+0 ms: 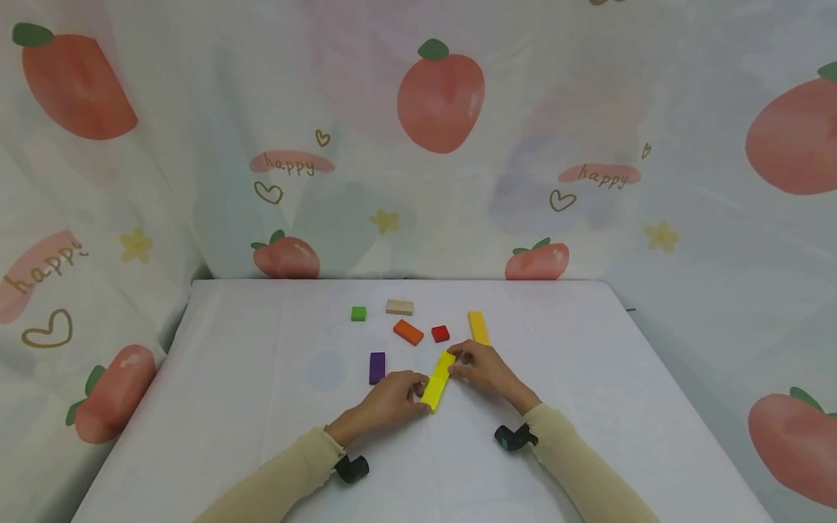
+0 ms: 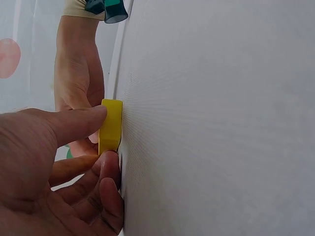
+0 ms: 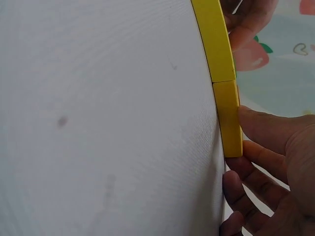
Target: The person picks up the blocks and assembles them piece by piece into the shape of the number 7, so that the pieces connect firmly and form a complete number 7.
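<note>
The left hand [image 1: 391, 399] pinched the nearer yellow block [image 1: 433, 394] between its fingers; the right hand [image 1: 489, 370] gripped the farther yellow block [image 1: 445, 363]. The two blocks met end to end, mid-worktop [image 1: 261, 392]. Toward its far edge lay the red block [image 1: 441, 333], orange block [image 1: 408, 333], beige block [image 1: 399, 307] and green block [image 1: 358, 314].

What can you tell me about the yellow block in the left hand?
The yellow block is bright, plain, oblong and straight-edged; it looks like painted wood, though the material is uncertain. It appears to lie on the white table, its long side slanting away to the right in the head view. The left hand pinches it between thumb and fingers. Its far end meets a second yellow block, showing a thin seam.
</note>
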Motion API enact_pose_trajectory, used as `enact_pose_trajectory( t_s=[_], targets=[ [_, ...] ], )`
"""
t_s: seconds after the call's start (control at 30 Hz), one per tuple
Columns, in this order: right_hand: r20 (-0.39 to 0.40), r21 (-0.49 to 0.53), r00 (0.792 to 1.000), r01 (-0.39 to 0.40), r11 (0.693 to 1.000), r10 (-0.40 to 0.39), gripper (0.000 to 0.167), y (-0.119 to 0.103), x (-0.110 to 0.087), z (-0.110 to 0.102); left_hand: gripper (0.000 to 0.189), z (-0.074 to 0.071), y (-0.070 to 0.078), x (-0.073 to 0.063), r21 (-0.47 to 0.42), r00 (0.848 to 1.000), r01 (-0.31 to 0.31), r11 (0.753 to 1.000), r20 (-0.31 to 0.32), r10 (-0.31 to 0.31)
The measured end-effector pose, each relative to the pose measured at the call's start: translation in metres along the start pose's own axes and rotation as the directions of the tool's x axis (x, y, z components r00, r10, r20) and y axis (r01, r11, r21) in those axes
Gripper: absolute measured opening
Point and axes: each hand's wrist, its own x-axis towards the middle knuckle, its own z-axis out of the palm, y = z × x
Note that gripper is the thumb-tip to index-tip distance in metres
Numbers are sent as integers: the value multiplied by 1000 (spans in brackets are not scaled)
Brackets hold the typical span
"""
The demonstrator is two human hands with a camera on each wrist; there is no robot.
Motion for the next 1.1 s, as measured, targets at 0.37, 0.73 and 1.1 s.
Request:
enact_pose_trajectory(
  t_s=[0.37,0.73,1.1],
  targets=[
    [-15,-10,999,30,999,-30,36,-1,-2,1,52,-1,2,0,41,1000,5,999,-8,-4],
    [-6,-22,999,38,999,-38,37,-1,-3,2,55,0,3,0,83,1000,0,997,-6,1],
    [-8,-12,1000,22,1000,-22,37,-1,-3,1,51,2,4,3,126,1000,-5,992,-11,7]
  ],
)
